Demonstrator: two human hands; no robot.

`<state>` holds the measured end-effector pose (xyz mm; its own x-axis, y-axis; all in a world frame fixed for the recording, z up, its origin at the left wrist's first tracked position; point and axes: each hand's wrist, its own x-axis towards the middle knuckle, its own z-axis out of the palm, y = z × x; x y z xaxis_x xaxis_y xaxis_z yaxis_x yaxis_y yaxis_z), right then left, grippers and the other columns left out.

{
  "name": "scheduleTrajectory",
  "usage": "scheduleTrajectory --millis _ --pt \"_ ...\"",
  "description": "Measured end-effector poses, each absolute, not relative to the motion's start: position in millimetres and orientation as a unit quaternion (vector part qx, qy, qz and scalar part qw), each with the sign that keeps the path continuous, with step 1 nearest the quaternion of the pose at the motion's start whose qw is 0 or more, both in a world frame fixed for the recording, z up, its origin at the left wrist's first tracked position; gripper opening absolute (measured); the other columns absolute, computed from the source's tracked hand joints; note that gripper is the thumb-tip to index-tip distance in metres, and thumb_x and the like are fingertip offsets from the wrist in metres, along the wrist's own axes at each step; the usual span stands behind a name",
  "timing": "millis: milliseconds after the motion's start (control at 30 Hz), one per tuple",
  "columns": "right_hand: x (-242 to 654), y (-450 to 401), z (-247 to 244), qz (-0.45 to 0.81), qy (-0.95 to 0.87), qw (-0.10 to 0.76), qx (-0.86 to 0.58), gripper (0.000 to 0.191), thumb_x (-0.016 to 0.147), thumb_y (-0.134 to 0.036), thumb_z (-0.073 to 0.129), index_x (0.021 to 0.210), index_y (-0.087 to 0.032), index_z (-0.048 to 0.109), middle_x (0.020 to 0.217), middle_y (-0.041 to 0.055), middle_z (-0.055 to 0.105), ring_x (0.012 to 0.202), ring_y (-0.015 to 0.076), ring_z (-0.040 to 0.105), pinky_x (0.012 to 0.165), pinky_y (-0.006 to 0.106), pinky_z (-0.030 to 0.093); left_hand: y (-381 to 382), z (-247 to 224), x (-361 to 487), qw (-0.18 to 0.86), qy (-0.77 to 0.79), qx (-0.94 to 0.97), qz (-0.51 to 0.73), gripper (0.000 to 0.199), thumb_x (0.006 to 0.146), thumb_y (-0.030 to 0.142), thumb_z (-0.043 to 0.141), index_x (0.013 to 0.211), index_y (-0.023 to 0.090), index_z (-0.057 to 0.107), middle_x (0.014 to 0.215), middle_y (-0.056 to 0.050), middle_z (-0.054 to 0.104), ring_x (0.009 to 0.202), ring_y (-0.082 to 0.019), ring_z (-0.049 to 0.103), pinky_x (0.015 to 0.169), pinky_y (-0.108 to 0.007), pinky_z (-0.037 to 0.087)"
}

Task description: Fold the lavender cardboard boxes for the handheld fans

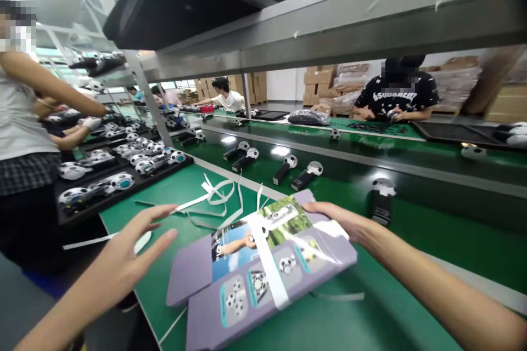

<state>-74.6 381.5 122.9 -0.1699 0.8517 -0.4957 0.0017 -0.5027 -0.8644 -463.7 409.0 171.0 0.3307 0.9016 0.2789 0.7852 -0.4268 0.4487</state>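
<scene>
A bundle of flat purple printed cardboard boxes (pixel 206 312), with football pictures on it and a white band (pixel 269 263) around its middle, lies tilted over the green work surface. My right hand (pixel 335 218) grips its far right edge, the fingers partly hidden behind the card. To the left of the bundle, my left hand (pixel 142 238) is raised with thumb and fingers spread, touching nothing. Loose white strips (pixel 220 194) lie curled on the green surface beyond the bundle.
Black-handled items with football-patterned heads (pixel 307 175) lie on the green conveyor (pixel 337 192). Black trays (pixel 152 175) of similar items stand at left, beside a standing person (pixel 24 115). A metal beam (pixel 247 38) crosses overhead. Another person (pixel 397 90) sits across the line.
</scene>
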Motion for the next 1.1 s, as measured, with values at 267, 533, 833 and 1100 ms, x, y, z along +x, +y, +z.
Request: scheduleTrajectory --millis 267,533,833,1100 --pt "-104 458 145 0.37 -0.567 0.369 -0.637 0.022 0.097 -0.027 0.062 0.114 -0.013 0.062 0.119 0.0092 0.061 0.113 0.0229 0.058 0.104 0.045 0.046 429 165 -361 0.101 0.201 0.974 0.022 0.052 0.089 0.058 0.063 0.127 0.023 0.059 0.124 -0.01 0.058 0.113 -0.028 0.055 0.1 -0.041 0.047" --pt "-125 382 133 0.226 -0.751 0.322 -0.531 0.028 0.097 -0.035 0.049 0.117 -0.02 0.062 0.12 0.0086 0.062 0.111 0.0272 0.057 0.098 0.047 0.044 454 135 -346 0.071 0.166 0.982 0.058 0.056 0.087 0.071 0.055 0.085 0.015 0.058 0.088 -0.005 0.056 0.09 -0.019 0.053 0.09 -0.038 0.045" --pt "-128 374 109 0.243 -0.776 0.242 -0.53 0.057 0.1 -0.056 0.028 0.138 -0.022 0.054 0.153 0.0062 0.039 0.143 0.0276 0.033 0.122 0.052 0.023 451 133 -338 0.075 0.159 0.984 0.041 0.048 0.094 0.061 0.056 0.091 0.014 0.06 0.09 -0.005 0.059 0.086 -0.016 0.057 0.085 -0.034 0.051" --pt "-139 373 102 0.239 -0.762 0.208 -0.566 0.072 0.097 -0.062 0.022 0.149 -0.017 0.044 0.16 0.0072 0.022 0.15 0.0305 0.018 0.124 0.058 0.011 450 126 -355 0.088 0.269 0.957 0.061 0.041 0.102 0.046 0.051 0.078 0.013 0.057 0.07 0.0 0.054 0.066 -0.009 0.053 0.07 -0.024 0.052"
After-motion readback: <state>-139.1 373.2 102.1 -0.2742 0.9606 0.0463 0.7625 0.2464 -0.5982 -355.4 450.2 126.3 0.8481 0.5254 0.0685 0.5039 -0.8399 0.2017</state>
